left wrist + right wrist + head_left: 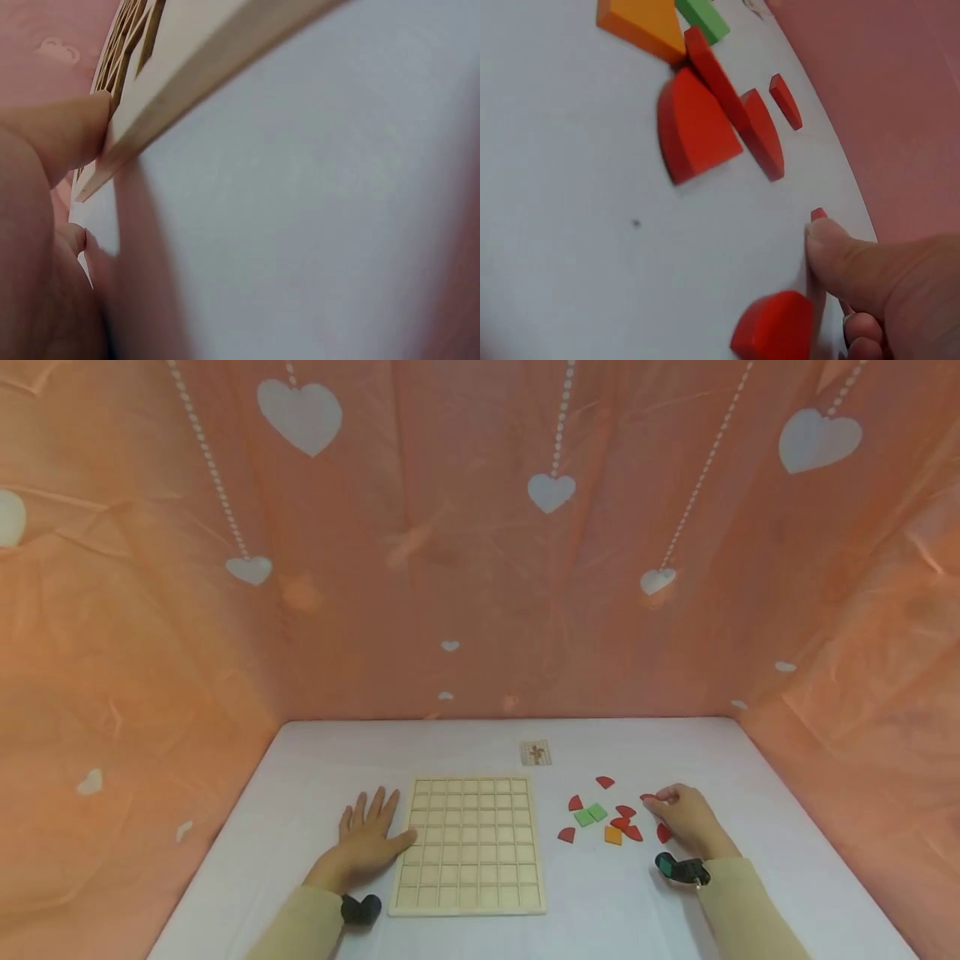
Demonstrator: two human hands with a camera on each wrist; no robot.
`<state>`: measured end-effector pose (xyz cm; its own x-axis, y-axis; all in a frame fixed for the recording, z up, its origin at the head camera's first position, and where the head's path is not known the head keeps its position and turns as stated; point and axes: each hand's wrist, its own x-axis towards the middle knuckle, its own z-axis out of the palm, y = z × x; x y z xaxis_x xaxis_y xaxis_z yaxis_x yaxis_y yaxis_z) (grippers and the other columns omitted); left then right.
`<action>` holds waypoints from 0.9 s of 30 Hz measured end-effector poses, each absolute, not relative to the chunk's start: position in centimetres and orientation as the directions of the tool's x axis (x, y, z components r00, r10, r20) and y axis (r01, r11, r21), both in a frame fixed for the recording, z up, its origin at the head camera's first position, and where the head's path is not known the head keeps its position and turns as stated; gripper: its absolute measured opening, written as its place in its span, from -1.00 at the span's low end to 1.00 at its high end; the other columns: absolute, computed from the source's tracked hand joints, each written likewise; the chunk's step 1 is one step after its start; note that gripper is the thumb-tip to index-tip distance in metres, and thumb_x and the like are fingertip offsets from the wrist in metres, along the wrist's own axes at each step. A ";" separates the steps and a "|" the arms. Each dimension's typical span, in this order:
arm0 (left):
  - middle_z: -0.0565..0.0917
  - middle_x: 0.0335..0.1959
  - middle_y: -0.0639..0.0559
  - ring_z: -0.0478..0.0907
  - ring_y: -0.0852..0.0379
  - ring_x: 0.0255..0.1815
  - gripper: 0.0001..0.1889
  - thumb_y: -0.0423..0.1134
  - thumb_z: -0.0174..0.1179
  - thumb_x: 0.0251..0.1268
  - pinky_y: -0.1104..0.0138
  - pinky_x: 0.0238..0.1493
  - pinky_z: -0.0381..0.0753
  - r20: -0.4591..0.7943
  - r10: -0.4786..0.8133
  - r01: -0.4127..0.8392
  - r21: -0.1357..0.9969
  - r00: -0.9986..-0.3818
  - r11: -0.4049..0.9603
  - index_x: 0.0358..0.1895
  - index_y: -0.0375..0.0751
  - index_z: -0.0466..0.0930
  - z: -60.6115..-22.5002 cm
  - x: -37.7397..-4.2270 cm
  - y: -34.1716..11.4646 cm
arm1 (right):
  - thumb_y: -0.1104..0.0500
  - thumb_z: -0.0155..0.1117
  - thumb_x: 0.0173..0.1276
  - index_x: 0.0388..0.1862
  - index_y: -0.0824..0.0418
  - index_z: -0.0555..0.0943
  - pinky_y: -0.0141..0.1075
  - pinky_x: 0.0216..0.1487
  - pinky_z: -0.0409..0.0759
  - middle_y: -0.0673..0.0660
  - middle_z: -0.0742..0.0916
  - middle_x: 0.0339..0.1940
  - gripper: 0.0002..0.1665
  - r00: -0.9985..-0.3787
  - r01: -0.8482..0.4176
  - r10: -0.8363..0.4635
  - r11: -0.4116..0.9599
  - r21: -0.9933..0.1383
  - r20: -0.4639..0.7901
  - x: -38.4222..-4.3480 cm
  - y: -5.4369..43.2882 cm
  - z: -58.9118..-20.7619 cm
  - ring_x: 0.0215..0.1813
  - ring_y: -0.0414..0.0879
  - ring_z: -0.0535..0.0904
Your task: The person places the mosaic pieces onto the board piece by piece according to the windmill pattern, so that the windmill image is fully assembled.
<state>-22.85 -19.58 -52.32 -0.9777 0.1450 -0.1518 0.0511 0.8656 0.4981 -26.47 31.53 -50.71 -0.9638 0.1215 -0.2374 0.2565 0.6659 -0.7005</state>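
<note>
My left hand (367, 847) lies spread on the white table at the left of a pale wooden grid board (474, 912). Its thumb (79, 127) rests on the board's left edge. My right hand (686, 817) is low over the table at the right, pinching a red quarter-circle piece (648, 797) between thumb and fingers. In the right wrist view most of that red piece (819, 214) is hidden behind the thumb. Another red quarter-circle piece (663, 832) lies just below this hand. The board's square cells hold no pieces.
Left of my right hand lie several more red quarter-circle pieces (626, 811), two green squares (597, 812) and an orange square (613, 835). Two red pieces overlap. A small patterned card (536, 752) lies behind the board. An orange curtain with hearts (480, 610) surrounds the table.
</note>
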 end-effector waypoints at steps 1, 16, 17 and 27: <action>-0.19 0.54 -0.35 -0.48 -0.36 0.50 -0.06 0.28 0.02 0.33 -0.17 0.36 -0.61 -0.154 0.142 0.048 0.497 -0.978 0.867 0.53 -0.30 -0.07 -52.3 -22.8 -19.6 | -0.03 0.29 0.36 0.01 0.38 0.46 -0.28 -0.33 0.49 0.23 0.53 -0.26 -0.47 -0.963 0.261 0.128 0.666 -0.699 -0.238 -26.6 31.5 -50.8 -0.20 0.06 0.43; -0.24 0.56 -0.27 -0.50 -0.31 0.51 -0.06 0.31 -0.02 0.34 -0.14 0.36 -0.64 -0.179 0.126 0.026 0.479 -0.976 0.877 0.55 -0.21 -0.12 -52.3 -23.0 -19.7 | -0.07 0.22 0.41 0.05 0.36 0.38 -0.22 -0.14 0.51 0.28 0.51 -0.10 -0.46 -0.963 0.268 0.143 0.606 -0.749 -0.228 -26.1 31.5 -51.9 -0.05 0.13 0.40; -0.23 0.55 -0.29 -0.50 -0.32 0.51 -0.06 0.32 -0.02 0.33 -0.14 0.36 -0.64 -0.169 0.127 0.029 0.488 -0.977 0.872 0.55 -0.23 -0.11 -52.3 -23.0 -19.7 | -0.06 0.22 0.41 0.05 0.36 0.39 -0.22 -0.13 0.51 0.28 0.52 -0.10 -0.46 -0.964 0.263 0.138 0.607 -0.750 -0.226 -26.1 31.5 -51.9 -0.05 0.14 0.40; -0.21 0.55 -0.30 -0.50 -0.30 0.51 -0.04 0.31 0.01 0.31 -0.10 0.37 -0.67 -0.178 0.128 0.015 0.528 -0.976 0.849 0.54 -0.25 -0.10 -52.2 -22.9 -19.7 | 0.04 0.11 0.49 0.07 0.36 0.35 -0.27 -0.32 0.58 0.34 0.54 -0.04 -0.57 -0.984 0.178 0.089 0.629 -0.757 -0.157 -25.5 29.6 -49.5 -0.14 0.10 0.48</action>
<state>-22.89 -19.66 -52.19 -0.9757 0.1281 -0.1777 0.0152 0.8489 0.5283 -25.50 29.58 -49.45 -0.9836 0.0894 -0.1565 0.1776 0.6293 -0.7566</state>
